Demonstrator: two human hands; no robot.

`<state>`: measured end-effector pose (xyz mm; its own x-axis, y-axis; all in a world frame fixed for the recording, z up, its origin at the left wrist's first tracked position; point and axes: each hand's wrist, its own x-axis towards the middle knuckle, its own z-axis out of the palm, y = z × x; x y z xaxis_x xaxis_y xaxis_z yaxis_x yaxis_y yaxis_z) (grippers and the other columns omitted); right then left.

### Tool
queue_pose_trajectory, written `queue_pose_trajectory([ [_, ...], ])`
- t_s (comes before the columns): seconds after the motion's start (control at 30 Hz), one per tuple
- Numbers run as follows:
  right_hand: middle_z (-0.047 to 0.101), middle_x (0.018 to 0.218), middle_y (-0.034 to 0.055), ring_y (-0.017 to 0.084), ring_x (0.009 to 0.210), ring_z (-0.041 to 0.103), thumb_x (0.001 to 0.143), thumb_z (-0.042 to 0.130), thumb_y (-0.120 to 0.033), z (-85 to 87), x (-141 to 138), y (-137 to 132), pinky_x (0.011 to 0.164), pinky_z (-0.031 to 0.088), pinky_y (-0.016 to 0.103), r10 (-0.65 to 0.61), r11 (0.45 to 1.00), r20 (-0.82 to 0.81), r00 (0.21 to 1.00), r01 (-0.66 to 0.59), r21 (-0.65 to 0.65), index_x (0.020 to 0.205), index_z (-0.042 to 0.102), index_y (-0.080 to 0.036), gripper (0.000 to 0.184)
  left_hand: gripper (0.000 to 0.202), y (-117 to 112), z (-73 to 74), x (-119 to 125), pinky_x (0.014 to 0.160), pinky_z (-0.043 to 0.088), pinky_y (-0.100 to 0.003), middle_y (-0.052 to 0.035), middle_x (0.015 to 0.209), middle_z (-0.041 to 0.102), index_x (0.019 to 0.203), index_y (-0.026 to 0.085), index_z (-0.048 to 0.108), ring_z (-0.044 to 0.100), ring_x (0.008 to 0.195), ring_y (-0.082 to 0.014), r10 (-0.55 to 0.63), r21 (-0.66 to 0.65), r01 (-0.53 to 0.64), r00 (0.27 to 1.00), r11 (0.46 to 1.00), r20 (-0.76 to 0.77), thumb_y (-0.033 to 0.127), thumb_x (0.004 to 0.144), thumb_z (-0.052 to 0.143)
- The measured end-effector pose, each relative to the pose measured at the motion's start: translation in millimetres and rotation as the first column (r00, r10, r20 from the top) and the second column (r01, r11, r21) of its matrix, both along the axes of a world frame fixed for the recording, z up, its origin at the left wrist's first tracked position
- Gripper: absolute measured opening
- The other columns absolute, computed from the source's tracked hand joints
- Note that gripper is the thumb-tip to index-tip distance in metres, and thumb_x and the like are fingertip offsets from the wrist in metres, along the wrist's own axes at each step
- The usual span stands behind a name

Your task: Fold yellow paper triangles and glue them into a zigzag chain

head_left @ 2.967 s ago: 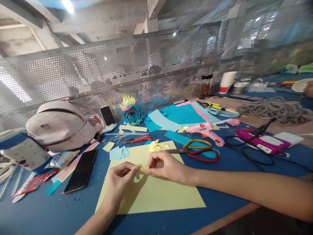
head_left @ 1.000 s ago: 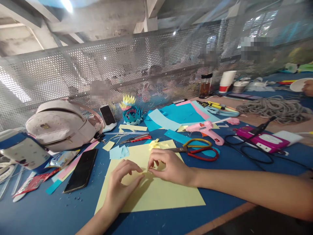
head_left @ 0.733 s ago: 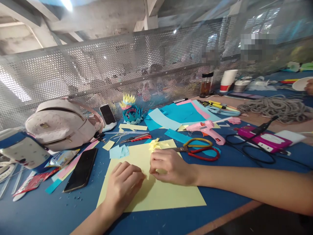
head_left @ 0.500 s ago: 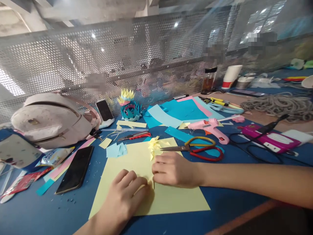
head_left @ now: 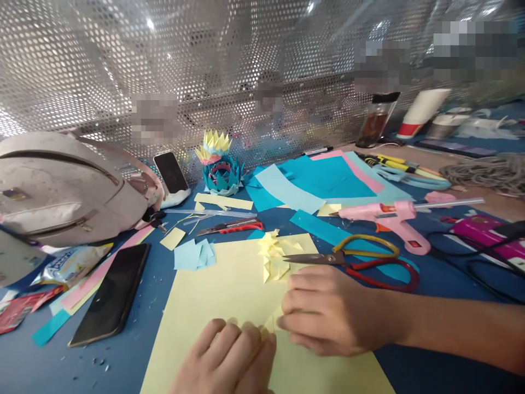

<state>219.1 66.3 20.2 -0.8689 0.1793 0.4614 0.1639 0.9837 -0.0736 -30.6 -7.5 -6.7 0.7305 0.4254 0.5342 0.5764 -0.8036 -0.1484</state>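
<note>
Left hand (head_left: 229,358) newly curled inward, right hand (head_left: 334,312) alongside, both in a pinch on thin, apparently folded yellow paper (head_left: 270,324)

Table (head_left: 133,328) blue; sheet (head_left: 197,301) towards near edge plain pale yellow; paper piece (head_left: 269,323) over sheet likewise yellow; folded pieces (head_left: 269,249) along sheet's far edge brighter yellow; scissors (head_left: 338,259) at sheet's far right corner grey-bladed, mustard-and-red-handled; glue gun (head_left: 396,219) pink, orange-triggered; paper ornament (head_left: 223,178) near table's far edge yellow, pink, light blue, teal; perforated panel (head_left: 205,82) silver-grey, dot-patterned.
</note>
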Motion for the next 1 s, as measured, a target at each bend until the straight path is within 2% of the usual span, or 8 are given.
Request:
queue_pose_trajectory([
  [0.1, 0.062, 0.075, 0.0023, 0.018, 0.068, 0.047, 0.1, 0.048, -0.022, 0.5, 4, 8, 0.063, 0.033, 0.031, -0.084, 0.995, -0.096, 0.992, 0.079, -0.058, 0.086, 0.062, -0.02, 0.02, 0.044, 1, -5.6, -5, 0.071, 0.044, -0.034, -0.0049, 0.094, 0.072, 0.116, 0.013, 0.069, 0.061, 0.072, -0.0167, -0.014, -0.049, 0.011, 0.998, 0.999, -0.065, 0.035, 0.109, 0.031],
  [0.27, 0.057, 0.07, -0.0006, 0.015, 0.065, 0.048, 0.099, 0.048, -0.019, -2.8, 5, 19, 0.062, 0.035, 0.028, -0.25, 0.959, -0.15, 0.957, 0.223, -0.173, 0.08, 0.056, -0.02, 0.02, 0.032, 1, -7.4, -7, 0.074, 0.047, -0.034, -0.0056, 0.1, 0.072, 0.12, 0.012, 0.066, 0.063, 0.077, -0.018, -0.028, -0.072, 0.022, 0.997, 0.997, -0.078, 0.022, 0.105, 0.04],
  [0.4, 0.066, 0.084, 0.0014, 0.016, 0.078, 0.056, 0.101, 0.05, -0.022, -1.2, 1, 25, 0.074, 0.042, 0.028, -0.318, 0.936, -0.099, 0.943, 0.296, -0.189, 0.091, 0.06, -0.02, 0.015, 0.03, 1, 0.1, -1, 0.069, 0.046, -0.034, -0.005, 0.091, 0.072, 0.113, 0.012, 0.067, 0.061, 0.07, -0.0184, -0.017, -0.064, 0.019, 0.999, 0.998, 0.036, 0.017, 0.101, 0.039],
  [0.53, 0.068, 0.105, 0.0076, 0.022, 0.1, 0.058, 0.099, 0.053, -0.026, 8.8, -7, 35, 0.085, 0.045, 0.034, -0.394, 0.911, -0.025, 0.919, 0.387, -0.141, 0.11, 0.062, -0.018, 0.016, 0.027, -1, 8.6, 2, 0.064, 0.044, -0.034, -0.0064, 0.089, 0.071, 0.112, 0.01, 0.064, 0.06, 0.069, -0.0192, -0.047, -0.103, 0.048, 0.999, 0.994, 0.02, 0.009, 0.094, 0.045],
  [0.63, 0.068, 0.113, 0.0073, 0.023, 0.108, 0.058, 0.097, 0.055, -0.021, 18.6, -20, 50, 0.086, 0.045, 0.034, -0.44, 0.89, 0.011, 0.898, 0.437, -0.129, 0.113, 0.062, -0.019, 0.017, 0.029, -3, 12.0, -1, 0.066, 0.045, -0.035, -0.0087, 0.094, 0.07, 0.117, 0.01, 0.062, 0.059, 0.073, -0.0211, -0.058, -0.172, 0.058, 0.998, 0.983, 0.005, 0.01, 0.093, 0.046],
  [0.77, 0.069, 0.113, 0.0037, 0.02, 0.107, 0.06, 0.098, 0.054, -0.018, 26.6, -49, 81, 0.078, 0.044, 0.028, -0.501, 0.85, 0.086, 0.861, 0.508, -0.138, 0.11, 0.064, -0.021, 0.016, 0.031, -9, 17.2, -4, 0.069, 0.047, -0.037, -0.0112, 0.103, 0.068, 0.122, 0.01, 0.058, 0.058, 0.078, -0.0231, -0.054, -0.265, 0.041, 0.998, 0.963, -0.04, 0.011, 0.094, 0.045],
  [0.87, 0.068, 0.119, 0.0066, 0.023, 0.113, 0.057, 0.098, 0.055, -0.018, 26.2, -73, 108, 0.079, 0.042, 0.028, -0.555, 0.818, 0.207, 0.806, 0.573, -0.039, 0.113, 0.063, -0.02, 0.017, 0.033, -14, 22.4, -3, 0.07, 0.047, -0.038, -0.0124, 0.105, 0.067, 0.126, 0.009, 0.056, 0.057, 0.081, -0.0238, -0.053, -0.286, 0.022, 0.993, 0.958, -0.103, 0.012, 0.095, 0.046],
  [1.0, 0.071, 0.107, 0.0079, 0.023, 0.104, 0.061, 0.092, 0.066, -0.019, 20.2, -95, 135, 0.071, 0.04, 0.027, -0.584, 0.788, 0.282, 0.761, 0.615, -0.027, 0.103, 0.066, -0.017, 0.011, 0.033, -18, 25.5, -2, 0.071, 0.047, -0.037, -0.0116, 0.104, 0.066, 0.127, 0.011, 0.057, 0.056, 0.081, -0.0236, -0.015, -0.263, -0.022, 0.991, 0.964, -0.136, 0.013, 0.096, 0.046],
])
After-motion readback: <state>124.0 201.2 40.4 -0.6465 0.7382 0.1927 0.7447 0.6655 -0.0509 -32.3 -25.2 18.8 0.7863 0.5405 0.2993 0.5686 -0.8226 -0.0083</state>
